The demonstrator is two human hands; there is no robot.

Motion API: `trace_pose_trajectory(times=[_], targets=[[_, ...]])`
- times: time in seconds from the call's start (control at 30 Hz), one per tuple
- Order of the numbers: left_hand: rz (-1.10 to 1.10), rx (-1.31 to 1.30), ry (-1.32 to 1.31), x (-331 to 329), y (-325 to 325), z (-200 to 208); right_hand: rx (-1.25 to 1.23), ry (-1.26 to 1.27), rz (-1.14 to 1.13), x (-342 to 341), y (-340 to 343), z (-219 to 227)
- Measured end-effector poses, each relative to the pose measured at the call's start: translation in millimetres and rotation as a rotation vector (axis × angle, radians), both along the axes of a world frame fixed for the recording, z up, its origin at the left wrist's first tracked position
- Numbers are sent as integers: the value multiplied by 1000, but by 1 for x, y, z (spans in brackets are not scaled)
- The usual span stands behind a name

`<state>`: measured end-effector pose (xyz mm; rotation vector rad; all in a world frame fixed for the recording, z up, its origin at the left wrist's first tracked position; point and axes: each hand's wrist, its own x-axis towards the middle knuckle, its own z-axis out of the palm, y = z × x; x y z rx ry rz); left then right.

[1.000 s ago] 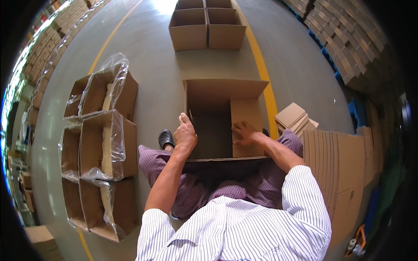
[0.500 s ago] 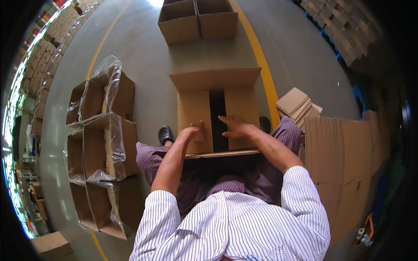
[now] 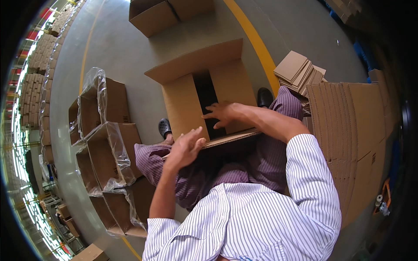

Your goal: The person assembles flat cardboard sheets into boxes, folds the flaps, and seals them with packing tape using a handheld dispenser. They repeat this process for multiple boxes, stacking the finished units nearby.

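Note:
Between my knees stands a cardboard box (image 3: 180,102). Its left and right flaps are folded inward, with a dark gap between them. The far flap (image 3: 198,58) stands up and leans away, and the near flap (image 3: 230,138) sticks out toward me. My right hand (image 3: 223,114) has its fingers spread over the gap and the right flap, and holds nothing. Beside the near left corner of the box is my left hand (image 3: 187,147), raised, fingers stretched out and nothing in them.
Several open boxes lined with clear plastic (image 3: 115,161) stand at my left. Farther ahead is another open box (image 3: 152,17). Flattened cardboard (image 3: 344,130) is stacked at my right, next to a pile of small cardboard sheets (image 3: 294,67). A yellow line (image 3: 248,32) crosses the floor.
My left hand has come off the left flap and back toward me, past the near edge. The right hand stays over the gap. The whole view has tilted and shifted.

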<state>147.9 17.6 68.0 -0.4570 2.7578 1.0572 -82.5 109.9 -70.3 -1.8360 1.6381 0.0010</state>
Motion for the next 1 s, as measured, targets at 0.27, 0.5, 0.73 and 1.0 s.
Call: trace_pose_trajectory(times=[0.27, 0.5, 0.73, 1.0], targets=[[181, -394, 192, -49, 6, -28, 150, -145, -70, -14, -29, 19], [245, -402, 158, -114, -65, -125, -607, -79, -492, -62, -64, 79], [437, -303, 454, -108, -69, -187, -1082, 512, -745, -132, -90, 93], [1094, -273, 527, -88, -95, -202, -1038, 385, -882, -75, -46, 74]])
